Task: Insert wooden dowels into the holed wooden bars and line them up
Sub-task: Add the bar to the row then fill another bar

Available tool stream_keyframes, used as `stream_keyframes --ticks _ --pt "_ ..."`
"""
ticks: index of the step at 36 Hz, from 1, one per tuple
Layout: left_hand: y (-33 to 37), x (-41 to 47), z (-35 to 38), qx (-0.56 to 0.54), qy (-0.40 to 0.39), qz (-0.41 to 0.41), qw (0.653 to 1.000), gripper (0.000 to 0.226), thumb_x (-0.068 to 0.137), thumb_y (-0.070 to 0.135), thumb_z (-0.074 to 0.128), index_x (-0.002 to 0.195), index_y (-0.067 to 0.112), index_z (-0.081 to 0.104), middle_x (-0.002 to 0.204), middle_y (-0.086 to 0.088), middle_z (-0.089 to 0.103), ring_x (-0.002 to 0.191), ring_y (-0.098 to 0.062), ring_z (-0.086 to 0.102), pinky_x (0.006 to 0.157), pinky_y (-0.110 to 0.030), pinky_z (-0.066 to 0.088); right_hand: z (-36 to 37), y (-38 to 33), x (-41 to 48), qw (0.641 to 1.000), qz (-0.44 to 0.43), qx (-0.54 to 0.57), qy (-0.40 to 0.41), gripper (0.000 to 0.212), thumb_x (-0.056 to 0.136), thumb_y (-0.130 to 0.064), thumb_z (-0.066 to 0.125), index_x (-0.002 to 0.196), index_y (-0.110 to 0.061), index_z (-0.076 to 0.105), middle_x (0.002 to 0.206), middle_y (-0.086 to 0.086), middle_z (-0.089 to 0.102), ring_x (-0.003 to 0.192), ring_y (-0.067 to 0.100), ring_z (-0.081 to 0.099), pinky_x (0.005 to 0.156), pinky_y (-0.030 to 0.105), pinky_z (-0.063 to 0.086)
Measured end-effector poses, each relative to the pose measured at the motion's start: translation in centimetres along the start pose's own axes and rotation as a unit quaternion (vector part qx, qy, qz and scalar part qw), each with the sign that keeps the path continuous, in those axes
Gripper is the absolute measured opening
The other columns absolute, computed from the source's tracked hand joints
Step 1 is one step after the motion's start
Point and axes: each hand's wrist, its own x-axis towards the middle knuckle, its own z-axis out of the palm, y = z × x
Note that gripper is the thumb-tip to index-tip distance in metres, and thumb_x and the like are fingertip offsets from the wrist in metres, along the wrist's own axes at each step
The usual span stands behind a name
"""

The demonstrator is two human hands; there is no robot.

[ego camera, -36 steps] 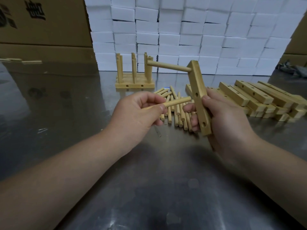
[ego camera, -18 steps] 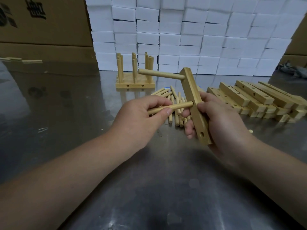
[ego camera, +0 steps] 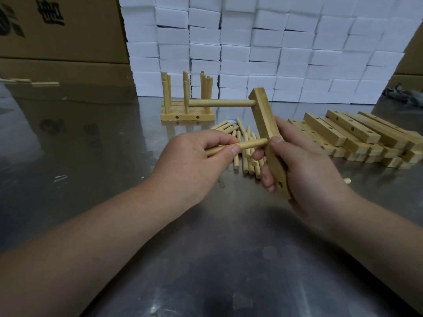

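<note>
My right hand [ego camera: 304, 170] grips a holed wooden bar [ego camera: 265, 120] held nearly upright above the table. One dowel [ego camera: 219, 103] sticks out leftward from the bar's top hole. My left hand [ego camera: 194, 163] pinches a second dowel [ego camera: 247, 145], whose tip meets the bar's middle, next to my right thumb. An empty hole shows near the bar's lower end. Loose dowels [ego camera: 242, 143] lie on the table behind my hands. Finished bars with upright dowels [ego camera: 187, 110] stand in a row farther back.
A pile of holed bars [ego camera: 357, 138] lies to the right on the metal table [ego camera: 206, 259]. White foam blocks [ego camera: 263, 46] are stacked along the back, and cardboard boxes [ego camera: 59, 37] stand at the left. One stray short peg [ego camera: 347, 180] lies right of my right wrist.
The bar came lower and toward me in my right hand. My left hand brought the second dowel's tip up against the bar's middle.
</note>
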Motion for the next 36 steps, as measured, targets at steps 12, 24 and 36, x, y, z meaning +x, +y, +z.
stream_keyframes --ticks 12,24,36 --pt "-0.2 0.1 -0.2 0.104 -0.065 0.0 0.992 0.028 0.084 0.042 0.045 0.073 0.026 0.065 0.052 0.015 0.05 0.05 0.001 0.045 0.043 -0.012 0.033 -0.1 0.0 0.0 1.0 0.003 -0.015 0.015 0.029 0.099 -0.013 0.037 0.106 -0.033 0.057 0.063 -0.004 0.059 0.043 0.013 0.046 0.041 0.024 0.04" --pt "0.3 0.4 0.0 -0.064 0.004 -0.003 0.998 0.013 0.086 0.021 0.059 0.085 0.032 0.065 0.081 0.014 0.062 0.069 0.006 0.054 0.059 -0.003 0.039 -0.1 -0.3 0.3 0.996 0.044 0.024 0.071 0.027 0.1 -0.016 0.035 0.119 -0.016 0.053 0.065 0.001 0.061 0.05 0.012 0.05 0.045 0.024 0.042" --pt "0.4 0.0 0.4 -0.283 -0.024 -0.074 0.956 0.016 0.084 0.0 0.058 0.082 0.014 0.063 0.064 -0.003 0.067 0.059 -0.015 0.065 0.054 -0.021 0.052 0.1 0.4 0.1 0.997 0.065 -0.011 0.042 0.039 0.099 -0.019 0.039 0.137 -0.019 0.044 0.065 -0.003 0.064 0.051 0.01 0.052 0.048 0.023 0.042"
